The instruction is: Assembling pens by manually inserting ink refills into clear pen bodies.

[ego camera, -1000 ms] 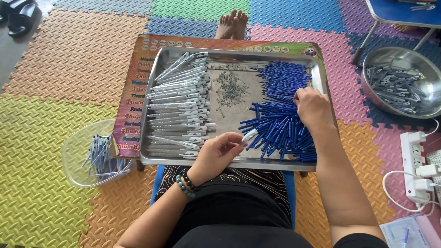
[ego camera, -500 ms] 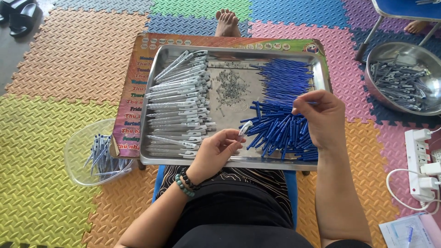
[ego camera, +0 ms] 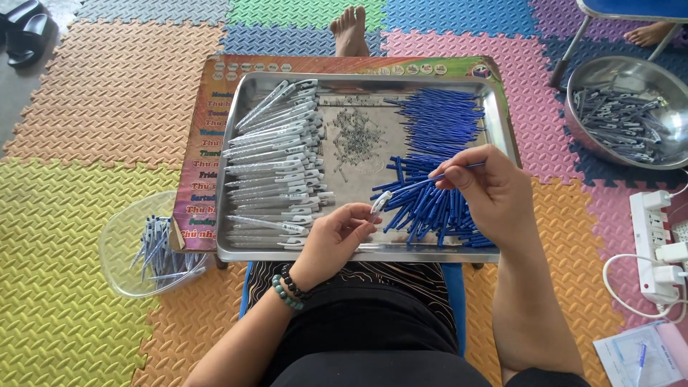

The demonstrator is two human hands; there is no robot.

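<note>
A steel tray (ego camera: 358,80) rests on a low table over my lap. White pen barrels (ego camera: 276,168) lie stacked on its left side, small metal springs (ego camera: 355,136) sit in the middle, and blue refills (ego camera: 437,125) are piled on the right. My left hand (ego camera: 333,240) holds a white pen barrel (ego camera: 380,203) at the tray's front edge. My right hand (ego camera: 484,190) pinches a blue refill (ego camera: 448,174), whose tip points into that barrel.
A clear plastic bowl (ego camera: 118,247) with finished pens sits on the foam mat at left. A steel bowl (ego camera: 631,107) of grey pen parts stands at right, near a power strip (ego camera: 656,244). A colourful printed board (ego camera: 204,136) lies under the tray. Bare feet show at the top.
My right hand lifted off the blue pile with one refill and brought it toward the barrel in my left hand. The left hand stayed near the front edge.
</note>
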